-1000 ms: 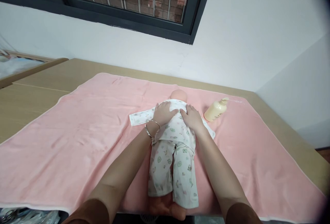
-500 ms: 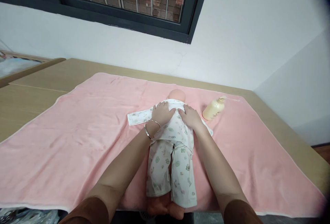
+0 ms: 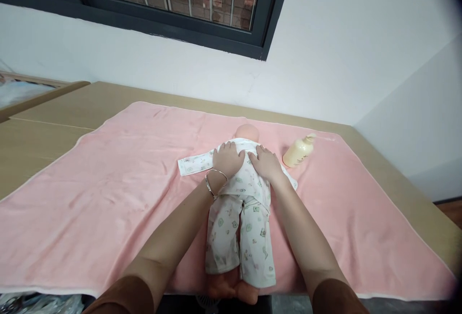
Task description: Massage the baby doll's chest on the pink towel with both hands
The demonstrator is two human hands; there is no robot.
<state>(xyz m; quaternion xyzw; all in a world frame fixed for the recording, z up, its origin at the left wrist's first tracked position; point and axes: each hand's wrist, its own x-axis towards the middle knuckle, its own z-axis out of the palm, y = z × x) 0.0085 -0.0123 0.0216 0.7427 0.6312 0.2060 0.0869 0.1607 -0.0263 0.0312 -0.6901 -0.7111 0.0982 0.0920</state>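
Your left hand point(image 3: 228, 160) and right hand point(image 3: 267, 163) lie flat, thumbs nearly meeting, on the clothed doll point(image 3: 250, 182). Bottle point(image 3: 298, 153) print: unreadably small. Doll's face hidden; window point(image 3: 169, 3) cut off.

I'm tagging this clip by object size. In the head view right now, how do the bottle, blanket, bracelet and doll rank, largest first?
1. Blanket, by far the largest
2. Doll, lying on it
3. Bottle, much smaller than the doll
4. Bracelet, a thin ring
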